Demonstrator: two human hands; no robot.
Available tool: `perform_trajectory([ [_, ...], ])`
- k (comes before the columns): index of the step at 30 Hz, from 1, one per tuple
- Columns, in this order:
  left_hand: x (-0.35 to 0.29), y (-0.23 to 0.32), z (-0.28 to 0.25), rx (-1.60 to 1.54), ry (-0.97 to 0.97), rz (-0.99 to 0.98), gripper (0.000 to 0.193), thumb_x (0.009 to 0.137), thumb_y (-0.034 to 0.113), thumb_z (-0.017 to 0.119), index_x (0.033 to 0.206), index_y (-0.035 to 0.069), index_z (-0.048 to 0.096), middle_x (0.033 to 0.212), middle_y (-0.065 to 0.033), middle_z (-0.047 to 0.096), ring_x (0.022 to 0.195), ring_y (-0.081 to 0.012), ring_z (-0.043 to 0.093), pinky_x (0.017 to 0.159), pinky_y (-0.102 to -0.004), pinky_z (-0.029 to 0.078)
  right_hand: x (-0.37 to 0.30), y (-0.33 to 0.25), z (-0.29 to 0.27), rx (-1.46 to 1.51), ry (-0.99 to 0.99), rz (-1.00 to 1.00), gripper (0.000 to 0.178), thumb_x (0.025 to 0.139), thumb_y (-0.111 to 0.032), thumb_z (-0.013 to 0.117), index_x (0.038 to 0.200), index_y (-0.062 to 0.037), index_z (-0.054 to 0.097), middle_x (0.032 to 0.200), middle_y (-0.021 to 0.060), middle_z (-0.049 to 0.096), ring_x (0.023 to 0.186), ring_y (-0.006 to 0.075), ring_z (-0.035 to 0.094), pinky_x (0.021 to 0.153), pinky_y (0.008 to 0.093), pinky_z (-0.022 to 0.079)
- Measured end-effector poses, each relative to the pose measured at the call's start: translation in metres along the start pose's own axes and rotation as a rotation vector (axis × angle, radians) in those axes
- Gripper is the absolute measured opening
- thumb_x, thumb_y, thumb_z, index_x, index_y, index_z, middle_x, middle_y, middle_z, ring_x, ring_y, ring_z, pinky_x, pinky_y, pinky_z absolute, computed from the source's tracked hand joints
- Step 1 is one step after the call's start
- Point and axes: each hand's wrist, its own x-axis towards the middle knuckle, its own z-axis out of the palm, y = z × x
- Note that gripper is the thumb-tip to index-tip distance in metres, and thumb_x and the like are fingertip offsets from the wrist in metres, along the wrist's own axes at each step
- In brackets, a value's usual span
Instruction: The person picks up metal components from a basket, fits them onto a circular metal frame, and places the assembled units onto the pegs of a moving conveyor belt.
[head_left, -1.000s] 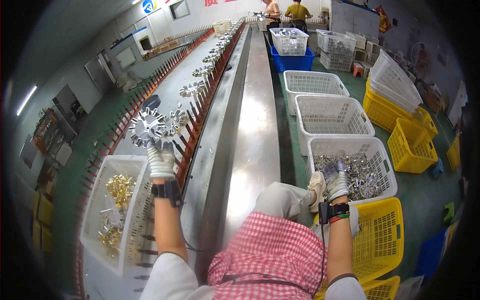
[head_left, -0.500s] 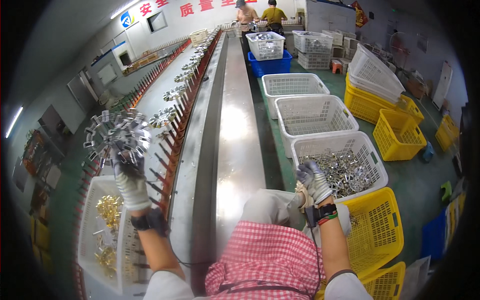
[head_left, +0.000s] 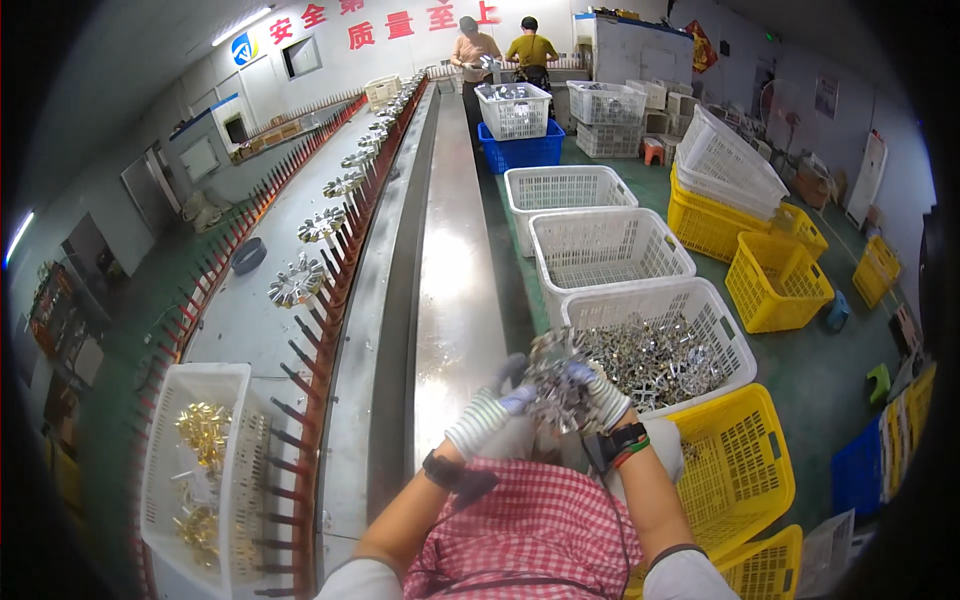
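Note:
My left hand (head_left: 490, 412), in a striped glove, and my right hand (head_left: 600, 396), gloved too, meet over my lap at the near edge of a white basket (head_left: 742, 345). Between them is a clump of small silver metal pieces (head_left: 560, 392), gripped from both sides; motion blurs it and partly hides the fingertips. More loose silver pieces (head_left: 660, 360) fill the basket beside my right hand. To the left, a wheel-shaped ring of silver pieces (head_left: 297, 281) sits on the rack beside a row of upright red-brown pegs (head_left: 322, 325).
A white basket (head_left: 240, 380) with gold pieces stands at the left. A grey ring (head_left: 248, 256) lies on the table. Empty white baskets (head_left: 612, 250) and yellow baskets (head_left: 770, 450) line the right side. Two people (head_left: 475, 60) stand at the far end.
My left hand has let go of the wheel of silver pieces, which now sits by the pegs, and has moved right to my right hand. Both hands now hold a clump of pieces.

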Motion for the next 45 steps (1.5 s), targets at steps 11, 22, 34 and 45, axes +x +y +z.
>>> perform_trajectory([
  [11, -0.028, 0.013, -0.219, -0.615, 0.763, 0.486, 0.042, 0.08, 0.033, 0.055, 0.108, 0.004, 0.045, 0.107, -0.0096, 0.048, 0.096, -0.0221, 0.05, 0.087, -0.0358, 0.041, 0.003, -0.015, -0.063, 0.733, 0.769, -0.532, 0.093, 0.066, -0.052, 0.062, 0.129, -0.0026, 0.015, 0.135, 0.0161, 0.019, 0.123, 0.026, 0.023, 0.102, 0.0359, 0.02],
  [22, -0.077, 0.05, -0.246, -0.631, 0.995, 0.5, 0.034, 0.079, 0.035, 0.056, 0.101, 0.01, 0.052, 0.093, -0.0056, 0.058, 0.079, -0.0198, 0.058, 0.067, -0.0317, 0.051, 0.012, -0.012, -0.042, 0.654, 0.625, -0.417, 0.041, 0.072, -0.044, 0.06, 0.091, -0.0103, 0.049, 0.103, 0.0088, 0.05, 0.097, 0.0224, 0.045, 0.088, 0.0354, 0.036],
  [34, -0.029, 0.053, -0.306, -0.863, 0.787, 0.552, 0.026, 0.075, 0.036, 0.058, 0.095, 0.02, 0.06, 0.101, 0.0023, 0.059, 0.093, -0.018, 0.053, 0.078, -0.0388, 0.039, 0.017, -0.004, -0.035, 0.66, 0.577, -0.335, 0.051, 0.076, -0.043, 0.057, 0.104, -0.0011, 0.05, 0.103, 0.0103, 0.052, 0.095, 0.0219, 0.047, 0.087, 0.0334, 0.037],
  [45, -0.056, 0.058, -0.27, -0.937, 0.836, 0.58, 0.035, 0.071, 0.036, 0.061, 0.099, 0.015, 0.056, 0.112, -0.0044, 0.052, 0.105, -0.0254, 0.043, 0.088, -0.0504, 0.033, 0.023, 0.002, -0.034, 0.528, 0.585, -0.347, 0.036, 0.072, -0.041, 0.062, 0.084, -0.0093, 0.049, 0.081, 0.005, 0.052, 0.075, 0.0196, 0.051, 0.07, 0.034, 0.044],
])
